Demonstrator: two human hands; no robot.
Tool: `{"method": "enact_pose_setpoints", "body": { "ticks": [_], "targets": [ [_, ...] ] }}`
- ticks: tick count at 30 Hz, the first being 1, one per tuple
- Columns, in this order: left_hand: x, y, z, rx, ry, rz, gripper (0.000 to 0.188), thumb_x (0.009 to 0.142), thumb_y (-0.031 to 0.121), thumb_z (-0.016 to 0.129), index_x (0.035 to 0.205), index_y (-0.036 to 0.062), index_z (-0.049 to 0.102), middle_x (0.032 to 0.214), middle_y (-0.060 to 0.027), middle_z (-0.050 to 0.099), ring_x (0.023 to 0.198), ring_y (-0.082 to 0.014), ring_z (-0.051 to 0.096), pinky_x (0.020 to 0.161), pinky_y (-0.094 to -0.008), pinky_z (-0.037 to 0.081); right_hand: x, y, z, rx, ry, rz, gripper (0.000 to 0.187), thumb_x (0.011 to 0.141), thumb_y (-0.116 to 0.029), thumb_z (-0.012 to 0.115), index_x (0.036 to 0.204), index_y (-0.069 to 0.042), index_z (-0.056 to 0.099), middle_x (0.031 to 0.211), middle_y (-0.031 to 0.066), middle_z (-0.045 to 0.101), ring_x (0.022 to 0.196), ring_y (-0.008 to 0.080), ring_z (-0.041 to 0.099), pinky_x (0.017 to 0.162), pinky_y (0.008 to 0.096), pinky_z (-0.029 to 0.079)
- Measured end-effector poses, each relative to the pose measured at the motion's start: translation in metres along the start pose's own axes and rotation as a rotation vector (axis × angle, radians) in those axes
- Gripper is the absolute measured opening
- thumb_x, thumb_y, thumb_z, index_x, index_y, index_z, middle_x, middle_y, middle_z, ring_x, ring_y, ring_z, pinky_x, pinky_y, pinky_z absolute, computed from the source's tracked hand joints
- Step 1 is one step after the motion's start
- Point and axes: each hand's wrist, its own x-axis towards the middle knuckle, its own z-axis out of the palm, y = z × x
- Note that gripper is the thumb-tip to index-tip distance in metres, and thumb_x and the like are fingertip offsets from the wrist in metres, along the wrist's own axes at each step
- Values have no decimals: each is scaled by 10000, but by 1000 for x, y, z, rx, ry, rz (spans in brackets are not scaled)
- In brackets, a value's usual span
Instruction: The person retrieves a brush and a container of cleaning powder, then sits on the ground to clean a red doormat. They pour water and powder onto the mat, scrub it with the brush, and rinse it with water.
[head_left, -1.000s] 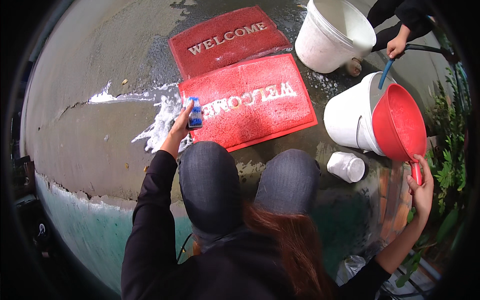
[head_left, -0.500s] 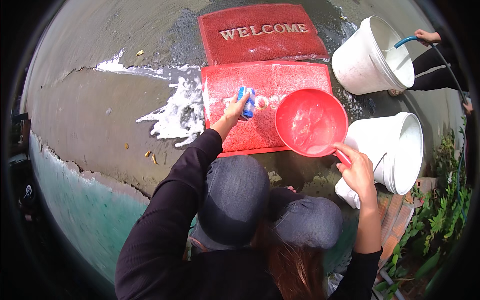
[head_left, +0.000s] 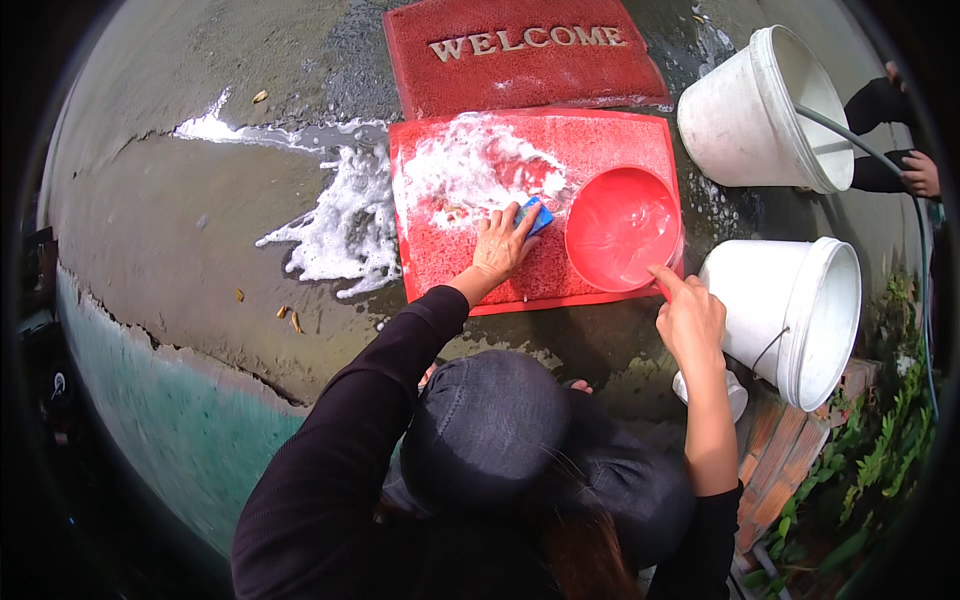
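A red doormat (head_left: pixel 435 265) lies on wet concrete in front of me, with white suds (head_left: pixel 470 165) spread over its upper left part. My left hand (head_left: pixel 497 250) is closed on a blue scrub brush (head_left: pixel 537 216), pressed against the mat just below the suds. In my right hand (head_left: pixel 692 315) is the handle of a red plastic dipper (head_left: pixel 612 225). The dipper's bowl is over the mat's right part, with some clear liquid inside. Beyond this mat is a second, darker red doormat (head_left: pixel 520 80) with pale lettering.
Two white buckets stand to the right, a far one (head_left: pixel 730 110) and a near one (head_left: pixel 770 300). Another person's hand (head_left: pixel 920 175) holds a hose (head_left: pixel 850 135) leading into the far bucket. Foam (head_left: pixel 350 215) covers concrete to the left. Bricks (head_left: pixel 785 450) and plants border the lower right.
Foamy suds have appeared across the mat. My left hand has come nearer and slightly right, bringing the brush down onto it. The dipper has shifted slightly right, and the other person's hands have moved.
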Motion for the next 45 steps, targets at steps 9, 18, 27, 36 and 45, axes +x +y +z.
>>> {"method": "enact_pose_setpoints", "body": {
  "ticks": [9,18,27,36,45],
  "targets": [
    [-2,24,30,196,-89,381,589,815,290,555,1352,309,315,1241,-127,395,1011,-294,449,804,-440,364,-24,3,-4,-236,101,-55,513,600,-12,633,1062,-237,633,755,83,516,706,238,567,619,349,460],
    [-63,-59,-49,168,-123,-7,624,791,269,600,1350,305,325,1227,-141,408,1043,-310,447,811,-432,369,-83,39,-36,778,108,394,437,700,40,624,1104,-125,600,1067,97,618,951,162,596,834,268,441],
    [-52,-83,-70,-299,-161,-119,736,782,358,638,1372,127,265,1123,-220,478,1014,-375,496,859,-451,409,-198,108,-157,812,479,697,494,771,-2,599,1241,-120,501,773,9,578,547,43,457,515,185,383],
    [7,-68,-129,-665,-540,-360,582,836,467,536,1133,-29,462,864,-139,596,745,-185,574,693,-309,457,-148,270,-98,260,3,1010,548,729,-62,636,1248,-164,490,871,110,605,655,166,578,571,302,475],
    [65,1,-203,-1387,-417,-401,572,891,375,516,1306,31,324,1076,-82,553,927,-146,573,752,-321,492,35,27,-18,652,241,7,624,811,-478,560,1233,-25,481,1161,186,525,1091,292,508,910,348,393]
  ]
}}
